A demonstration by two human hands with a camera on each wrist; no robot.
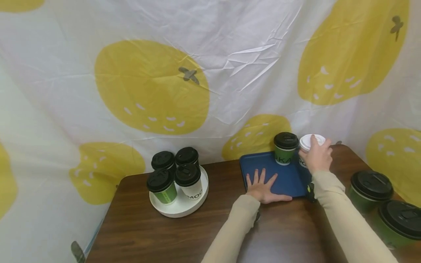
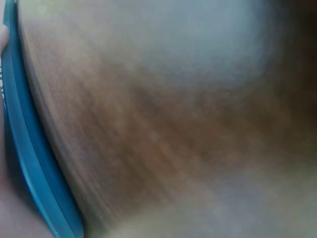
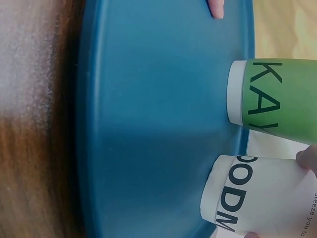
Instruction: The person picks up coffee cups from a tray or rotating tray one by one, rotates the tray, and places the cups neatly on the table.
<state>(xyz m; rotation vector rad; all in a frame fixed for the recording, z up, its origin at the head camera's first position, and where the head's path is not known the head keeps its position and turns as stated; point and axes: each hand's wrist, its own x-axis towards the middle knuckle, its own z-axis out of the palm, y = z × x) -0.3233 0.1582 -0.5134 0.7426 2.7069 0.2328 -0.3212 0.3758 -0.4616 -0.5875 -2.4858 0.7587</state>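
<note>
In the head view my right hand [image 1: 317, 156] grips a white paper cup [image 3: 265, 196] with a white lid [image 1: 309, 141]. The cup is at the far right corner of a blue tray [image 1: 289, 180], slightly tilted in the right wrist view. Beside it on the tray stands a green paper cup [image 1: 283, 155] with a black lid. My left hand [image 1: 263, 190] lies with fingers spread across the tray's front left part, its thumb along the front edge. In the left wrist view, the tray's rim [image 2: 37, 163] runs down the left side.
At left, a round white tray [image 1: 180, 212] carries several cups with black lids, among them a green one [image 1: 165, 194] and a white one [image 1: 193, 190]. Two green cups [image 1: 370, 188] with black lids stand at the right. A lemon-patterned cloth [image 1: 243, 91] hangs behind the wooden table [image 1: 138, 219].
</note>
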